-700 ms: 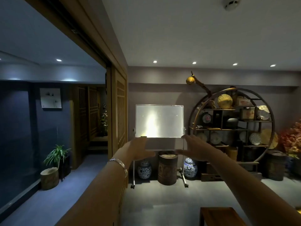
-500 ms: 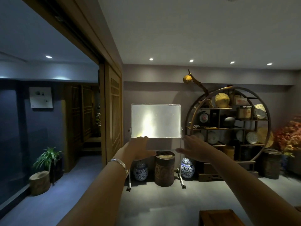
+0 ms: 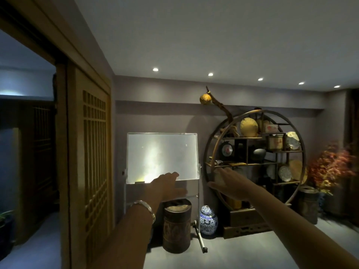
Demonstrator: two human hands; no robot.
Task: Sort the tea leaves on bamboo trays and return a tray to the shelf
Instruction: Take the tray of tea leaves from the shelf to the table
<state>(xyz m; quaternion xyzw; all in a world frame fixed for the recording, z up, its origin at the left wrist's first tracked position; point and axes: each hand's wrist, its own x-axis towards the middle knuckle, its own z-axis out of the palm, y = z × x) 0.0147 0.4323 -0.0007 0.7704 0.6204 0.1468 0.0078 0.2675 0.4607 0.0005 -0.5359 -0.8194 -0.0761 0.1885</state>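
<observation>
Both my arms are stretched out in front of me in a dim room. My left hand (image 3: pixel 167 184), with a silver bangle on its wrist, is flat and empty, fingers apart. My right hand (image 3: pixel 230 184) is also flat and empty, palm down. Behind the right hand stands a round wooden display shelf (image 3: pixel 217 150) with plates, discs and jars on its boards. No bamboo tray or tea leaves show near my hands.
A whiteboard on a wheeled stand (image 3: pixel 162 156) stands against the far wall. Below it are a dark carved drum (image 3: pixel 176 226) and a blue-and-white jar (image 3: pixel 208 220). A wooden lattice door (image 3: pixel 93 171) is at my left, a red-leaved plant (image 3: pixel 334 167) at far right.
The view has swung to the right and moved closer to the door and whiteboard. My hands stay outstretched and empty, now a little farther apart.
</observation>
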